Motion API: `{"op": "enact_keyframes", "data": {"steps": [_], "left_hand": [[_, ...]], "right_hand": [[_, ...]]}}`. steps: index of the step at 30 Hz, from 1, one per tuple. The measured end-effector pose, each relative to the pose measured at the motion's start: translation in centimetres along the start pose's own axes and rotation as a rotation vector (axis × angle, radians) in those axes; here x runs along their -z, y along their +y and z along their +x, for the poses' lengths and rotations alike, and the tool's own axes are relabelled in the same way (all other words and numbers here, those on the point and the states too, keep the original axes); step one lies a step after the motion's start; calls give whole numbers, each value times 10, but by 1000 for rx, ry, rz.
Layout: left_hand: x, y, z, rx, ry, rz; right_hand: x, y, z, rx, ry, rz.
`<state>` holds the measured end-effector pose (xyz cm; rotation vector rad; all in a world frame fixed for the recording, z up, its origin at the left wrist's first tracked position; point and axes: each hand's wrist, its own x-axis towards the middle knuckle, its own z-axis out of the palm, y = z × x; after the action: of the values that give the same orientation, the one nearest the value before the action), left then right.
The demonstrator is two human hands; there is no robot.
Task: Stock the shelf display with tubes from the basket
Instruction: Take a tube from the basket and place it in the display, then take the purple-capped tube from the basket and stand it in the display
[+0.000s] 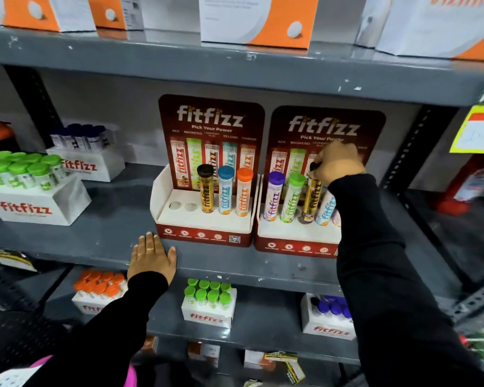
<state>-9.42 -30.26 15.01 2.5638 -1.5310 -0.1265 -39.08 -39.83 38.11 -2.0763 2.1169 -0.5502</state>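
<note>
Two red fitfizz display stands sit side by side on the grey middle shelf. The left stand point(207, 219) holds a yellow tube with a black cap point(206, 191), a blue-capped tube point(225, 191) and an orange-capped tube point(243, 192); its two left holes are empty. The right stand point(294, 238) holds a purple-capped tube point(273, 198), a green-capped tube point(292, 198), a yellow tube point(312, 199) and a light blue tube point(325, 209). My right hand point(337, 163) grips the top of that yellow tube. My left hand point(153, 254) lies flat on the shelf edge, fingers apart. The basket is hidden, save perhaps a pink edge at the bottom left.
White fitfizz boxes of green-capped tubes point(25, 174) and dark-capped tubes point(81, 138) stand at the left of the same shelf. The lower shelf holds boxes of orange-capped point(101, 289), green-capped point(208, 298) and blue-capped tubes point(330, 311). Orange-white cartons point(257, 20) line the top shelf.
</note>
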Motion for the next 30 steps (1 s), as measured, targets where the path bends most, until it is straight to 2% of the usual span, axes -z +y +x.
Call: {"op": "enact_keyframes", "data": {"steps": [6, 15, 23, 25, 28, 30], "left_hand": [[1, 1, -1, 7, 8, 18], [2, 1, -2, 10, 20, 31], [5, 4, -2, 11, 21, 56], [5, 3, -2, 3, 23, 58], [5, 1, 0, -13, 31, 40], [4, -1, -1, -27, 41, -3]], "right_hand": [[-8, 9, 5, -14, 7, 9], [-15, 15, 9, -7, -130, -34], [-18, 13, 9, -14, -164, -69], [-17, 6, 1, 28, -96, -109], [-25, -25, -26, 200, 75, -121], [-40, -59, -44, 339, 88, -103]]}}
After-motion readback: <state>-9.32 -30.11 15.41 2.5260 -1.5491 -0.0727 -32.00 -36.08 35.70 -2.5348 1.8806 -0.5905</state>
